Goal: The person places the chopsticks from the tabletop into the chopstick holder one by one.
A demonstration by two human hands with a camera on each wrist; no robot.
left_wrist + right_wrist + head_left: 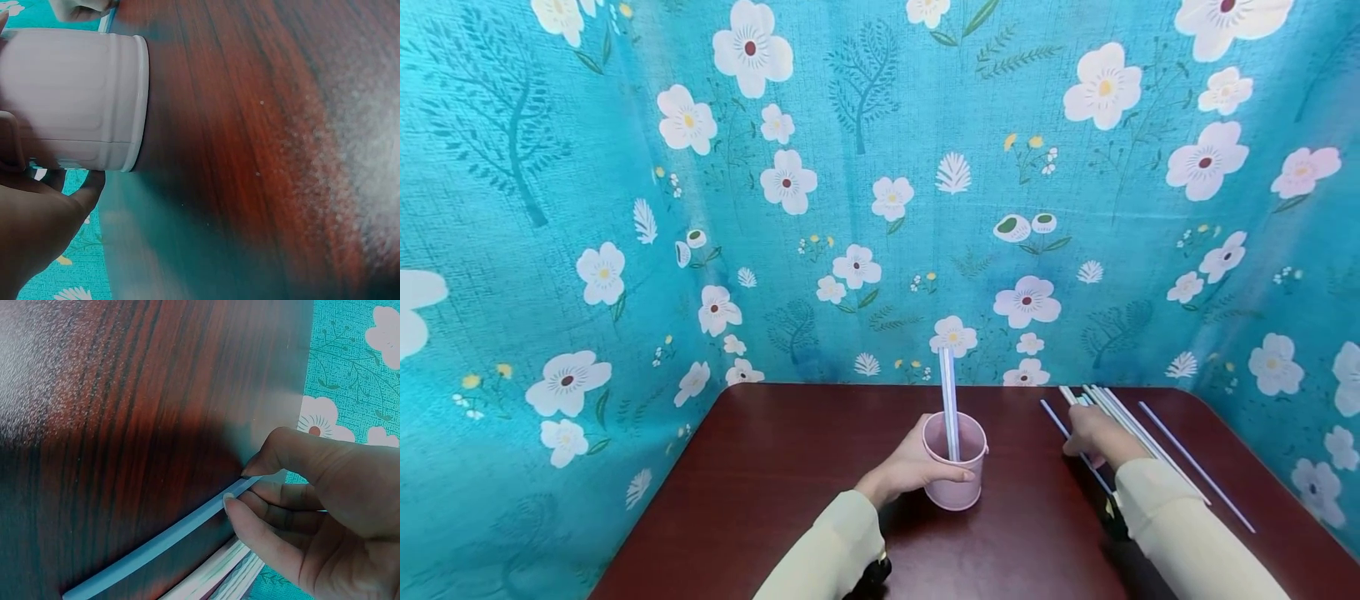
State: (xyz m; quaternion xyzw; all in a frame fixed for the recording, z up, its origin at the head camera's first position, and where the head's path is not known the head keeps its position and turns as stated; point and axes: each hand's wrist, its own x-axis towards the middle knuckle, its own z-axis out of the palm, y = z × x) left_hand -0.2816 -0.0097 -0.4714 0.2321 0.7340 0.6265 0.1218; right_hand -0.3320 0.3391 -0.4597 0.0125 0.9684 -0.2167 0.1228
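A small pink metal bucket [953, 493] stands upright on the table, and two straws [950, 392], one white and one bluish, lean up out of it. My left hand [917, 462] grips the bucket round its side, thumb across the front; its wall [69, 94] fills the left of the left wrist view. Over on the right, my right hand [1097, 435] pinches a light blue straw [162, 540] between thumb and fingertips. That straw slants along the tabletop, its far end partly hidden by the fingers. Several white straws [206, 569] lie right beside it, partly under my right hand.
Another blue straw [1195, 466] lies apart, nearer the right edge of the dark red-brown wooden table [790, 450]. A turquoise flowered cloth [850, 217] hangs behind the table and along both sides.
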